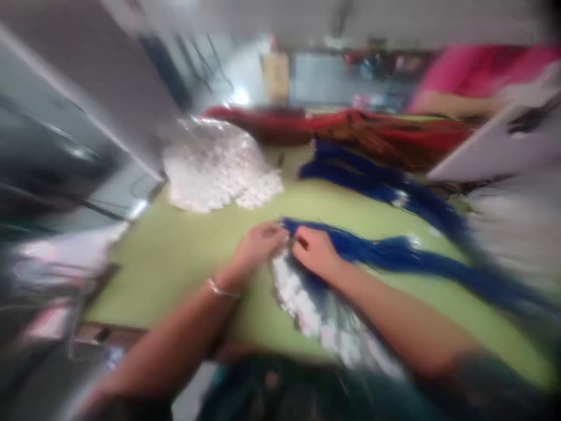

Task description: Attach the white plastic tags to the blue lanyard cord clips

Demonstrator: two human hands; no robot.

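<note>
Blue strands [381, 251], white pieces [302, 299] at fingers [307, 235] — blurred past reading

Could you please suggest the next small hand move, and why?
Perhaps steady the left hand and ease the right hand toward it: only a small gap parts them, beside the end of the blue strands, though blur hides what they hold.

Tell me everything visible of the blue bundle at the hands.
The blue bundle is long, of many thin strands that look like wire or thread. It lies across the green table, one end by the left hand, the rest trailing rightward in the picture. A pale patch shows partway along. The right hand overlaps it; blur hides whether either hand grips it.
</note>
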